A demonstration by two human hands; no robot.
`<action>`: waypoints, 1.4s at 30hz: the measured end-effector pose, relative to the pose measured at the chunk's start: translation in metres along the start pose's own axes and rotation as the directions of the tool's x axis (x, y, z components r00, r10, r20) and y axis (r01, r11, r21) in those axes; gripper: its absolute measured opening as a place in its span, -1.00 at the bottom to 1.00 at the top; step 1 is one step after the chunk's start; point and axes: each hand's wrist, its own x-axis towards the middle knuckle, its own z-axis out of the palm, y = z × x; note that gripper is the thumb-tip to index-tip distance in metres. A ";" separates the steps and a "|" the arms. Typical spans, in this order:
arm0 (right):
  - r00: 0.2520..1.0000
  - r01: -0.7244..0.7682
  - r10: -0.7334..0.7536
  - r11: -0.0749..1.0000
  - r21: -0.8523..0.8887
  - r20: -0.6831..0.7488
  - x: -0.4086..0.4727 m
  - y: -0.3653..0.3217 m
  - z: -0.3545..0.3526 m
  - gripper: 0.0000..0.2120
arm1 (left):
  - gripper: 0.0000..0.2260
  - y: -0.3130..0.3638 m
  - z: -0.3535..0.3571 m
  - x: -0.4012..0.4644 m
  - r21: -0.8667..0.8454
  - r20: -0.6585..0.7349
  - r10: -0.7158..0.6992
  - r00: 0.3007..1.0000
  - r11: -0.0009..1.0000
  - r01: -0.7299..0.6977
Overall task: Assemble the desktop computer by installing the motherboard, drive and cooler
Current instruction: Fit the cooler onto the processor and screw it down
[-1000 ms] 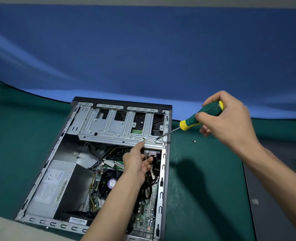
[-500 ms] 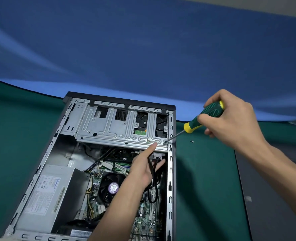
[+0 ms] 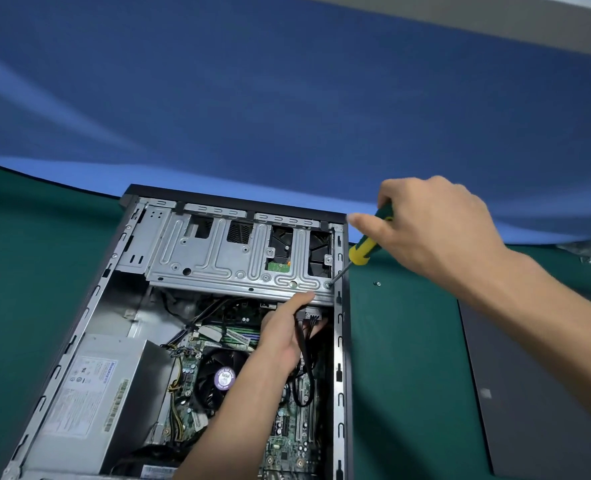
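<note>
An open computer case lies on the green mat. A grey metal drive cage spans its far end, with a drive showing through its cutouts. My right hand grips a green and yellow screwdriver; its tip sits on a screw at the cage's near right corner. My left hand reaches into the case, its fingers under the cage's front edge and its thumb by a black cable plug. The motherboard and the cooler fan lie below.
A grey power supply fills the case's near left corner. One loose screw lies on the green mat right of the case. A dark side panel lies at the right. A blue backdrop rises behind.
My right hand rose and steepened the screwdriver, whose tip stays at the cage's corner screw. My left hand shifted slightly right under the cage edge. The view moved closer.
</note>
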 end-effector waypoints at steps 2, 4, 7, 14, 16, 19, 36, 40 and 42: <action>0.992 0.023 -0.020 1.000 -0.022 0.127 0.010 -0.005 -0.010 -0.60 | -0.59 -0.001 0.000 0.000 0.013 -0.019 0.008 1.000 1.000 -0.007; 0.946 0.041 -0.083 0.990 0.139 0.315 0.016 -0.009 -0.018 -0.72 | -0.52 -0.001 0.001 -0.001 0.048 -0.029 0.006 1.000 0.999 -0.005; 0.961 0.068 -0.083 0.995 0.068 0.262 0.013 -0.016 -0.017 -0.76 | -0.49 -0.001 0.001 -0.001 0.054 -0.045 0.006 0.999 0.999 -0.003; 0.940 0.047 -0.094 0.988 0.147 0.329 0.011 -0.015 -0.016 -0.83 | -0.50 -0.001 0.000 -0.001 0.054 -0.041 0.006 0.999 0.999 -0.004; 0.968 0.021 -0.038 0.997 0.071 0.247 0.011 -0.016 -0.015 -0.73 | -0.49 -0.002 0.000 0.001 0.060 -0.046 0.017 0.999 0.998 -0.014; 0.930 0.022 -0.064 0.993 0.120 0.361 0.011 -0.015 -0.019 -0.78 | -0.49 -0.002 0.001 0.000 0.084 -0.060 0.013 0.998 0.996 -0.008; 0.963 0.032 -0.033 0.999 0.006 0.266 0.008 -0.026 -0.019 -0.80 | -0.58 -0.002 0.005 -0.003 0.112 -0.076 0.030 0.997 0.993 -0.021; 0.929 0.037 -0.068 0.995 0.091 0.365 0.007 -0.025 -0.021 -0.78 | -0.54 -0.002 0.004 -0.005 0.124 -0.085 0.031 0.996 0.992 -0.020; 0.954 0.023 -0.040 0.998 0.060 0.298 0.007 -0.024 -0.020 -0.80 | -0.54 -0.002 0.004 -0.004 0.124 -0.084 0.031 0.996 0.992 -0.021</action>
